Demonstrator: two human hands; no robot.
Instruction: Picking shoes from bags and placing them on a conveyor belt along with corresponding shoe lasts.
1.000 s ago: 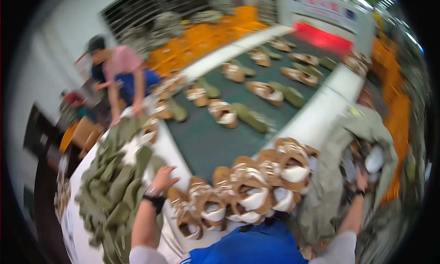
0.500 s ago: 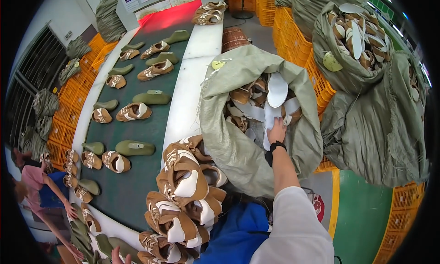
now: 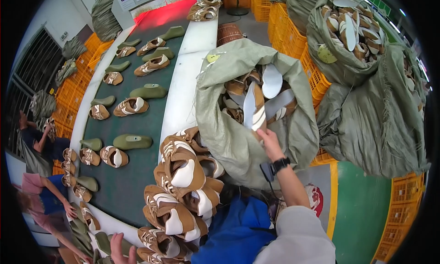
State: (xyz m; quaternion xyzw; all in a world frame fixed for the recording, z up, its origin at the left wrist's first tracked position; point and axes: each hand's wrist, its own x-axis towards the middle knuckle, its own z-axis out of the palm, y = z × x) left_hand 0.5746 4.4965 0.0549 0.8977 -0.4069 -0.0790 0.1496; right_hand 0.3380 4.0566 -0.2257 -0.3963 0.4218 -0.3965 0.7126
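My right hand, with a dark band on its wrist, grips one end of a brown shoe upper with white stripes. Its pale flat underside shows, and it lies over the mouth of a grey-green woven sack. Inside the sack are more brown uppers and a white sole-shaped piece. At the lower edge, only partly in the picture, my left hand has its fingers apart and holds nothing. Near it lie green shoe lasts and a pile of brown and white shoes.
On the left, a dark green conveyor belt carries shoes beside green lasts. Other filled sacks stand at the right, by orange crates. A person in pink reaches in at the lower left; another person is behind.
My right hand has drawn back toward me and now holds a shoe upper lifted from the sack's contents. At the far left a second person has come into view.
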